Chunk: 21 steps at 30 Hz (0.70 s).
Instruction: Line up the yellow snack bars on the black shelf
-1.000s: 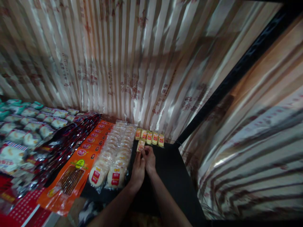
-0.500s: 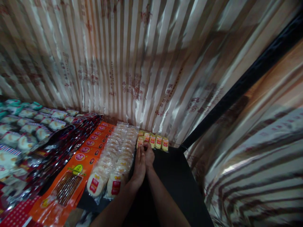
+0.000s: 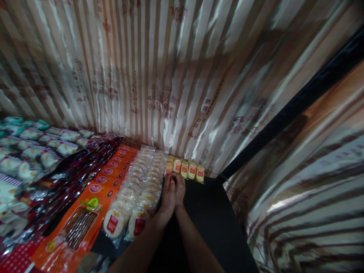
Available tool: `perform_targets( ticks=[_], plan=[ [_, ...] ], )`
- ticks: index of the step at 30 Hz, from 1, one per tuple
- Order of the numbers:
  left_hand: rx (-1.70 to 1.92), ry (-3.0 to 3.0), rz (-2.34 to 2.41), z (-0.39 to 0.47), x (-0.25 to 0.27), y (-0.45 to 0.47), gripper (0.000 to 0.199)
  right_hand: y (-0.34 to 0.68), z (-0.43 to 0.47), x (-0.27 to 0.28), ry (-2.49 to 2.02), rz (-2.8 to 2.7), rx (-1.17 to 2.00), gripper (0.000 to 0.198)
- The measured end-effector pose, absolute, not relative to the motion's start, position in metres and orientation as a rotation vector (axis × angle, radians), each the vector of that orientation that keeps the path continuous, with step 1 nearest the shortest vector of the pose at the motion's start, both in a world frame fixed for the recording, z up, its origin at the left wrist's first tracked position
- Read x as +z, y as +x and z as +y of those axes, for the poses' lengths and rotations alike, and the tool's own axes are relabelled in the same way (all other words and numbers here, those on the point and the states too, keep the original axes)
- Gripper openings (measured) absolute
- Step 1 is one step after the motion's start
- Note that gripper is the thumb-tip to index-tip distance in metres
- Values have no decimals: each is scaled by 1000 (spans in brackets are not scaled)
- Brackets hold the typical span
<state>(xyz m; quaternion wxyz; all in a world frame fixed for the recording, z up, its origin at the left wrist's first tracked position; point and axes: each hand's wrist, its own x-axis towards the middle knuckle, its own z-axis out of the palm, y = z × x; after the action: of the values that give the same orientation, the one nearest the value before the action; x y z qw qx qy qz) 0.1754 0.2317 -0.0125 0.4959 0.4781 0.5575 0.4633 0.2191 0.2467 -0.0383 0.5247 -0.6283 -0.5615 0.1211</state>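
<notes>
A row of small yellow snack packets [image 3: 184, 169] with red labels lies on a black surface [image 3: 212, 212], against the back curtain. My two hands are side by side at the row's left end, their fingertips at the lower edge of the leftmost packet [image 3: 168, 166]. The left hand [image 3: 167, 195] has its fingers stretched forward and close together. My right hand [image 3: 179, 186] is curled inward, its fingertips meeting the left hand's; a dark gap shows between the palms. Anything between the fingertips is hidden.
Left of my hands lie two overlapping rows of clear-wrapped round flat breads [image 3: 139, 223]. Beyond them are orange snack packs [image 3: 98, 189], dark shiny packs [image 3: 68, 178] and white pouches [image 3: 30, 168]. A striped plastic curtain [image 3: 159, 76] hangs behind, with a slanted black pole [image 3: 273, 117] at right.
My hands have drawn back slightly from the leftmost packet, uncovering more of the row. The right hand's fingers look a little less tightly folded. The view has shifted slightly.
</notes>
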Motion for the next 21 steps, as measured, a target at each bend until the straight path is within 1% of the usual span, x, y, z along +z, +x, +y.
perform_targets(
  ticks=[4, 7, 10, 15, 21],
  plan=[
    [1115, 1243, 1413, 232, -16, 179, 46, 188, 237, -59, -1458, -1387, 258, 48],
    [1107, 1287, 1437, 232, -19, 180, 47, 180, 236, -76, -1413, -1458, 243, 53],
    [1147, 1300, 1426, 233, -24, 180, 45, 197, 245, -79, -1430, -1449, 263, 50],
    [1210, 1394, 1385, 228, -24, 175, 40, 235, 253, -61, -1468, -1420, 330, 41],
    [1190, 1407, 1433, 183, -3, 170, 33, 240, 203, -44, -1538, -1334, 328, 38]
  ],
)
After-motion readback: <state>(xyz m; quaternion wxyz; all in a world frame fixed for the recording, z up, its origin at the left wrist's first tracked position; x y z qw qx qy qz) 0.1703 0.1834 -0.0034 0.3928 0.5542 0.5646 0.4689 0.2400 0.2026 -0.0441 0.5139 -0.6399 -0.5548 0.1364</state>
